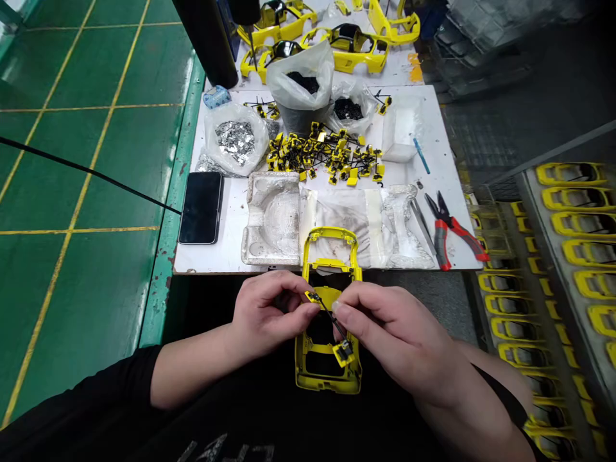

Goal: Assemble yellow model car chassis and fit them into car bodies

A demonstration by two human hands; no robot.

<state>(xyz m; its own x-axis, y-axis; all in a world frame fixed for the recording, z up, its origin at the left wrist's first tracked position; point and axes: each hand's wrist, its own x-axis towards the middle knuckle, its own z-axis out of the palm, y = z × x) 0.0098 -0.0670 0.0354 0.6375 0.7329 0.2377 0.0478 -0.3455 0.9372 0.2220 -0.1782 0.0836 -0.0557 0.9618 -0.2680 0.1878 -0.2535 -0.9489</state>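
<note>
Pinching one yellow end of the small black-stemmed part [328, 314], the left hand [276, 308] holds it over the yellow toy car body [332, 292], while the right hand [394, 321] grips the part's thin stem. I think both grips should be light, so this stem does not bend. White print [212, 445] on the black shirt [298, 417] is cut off and not readable.
</note>
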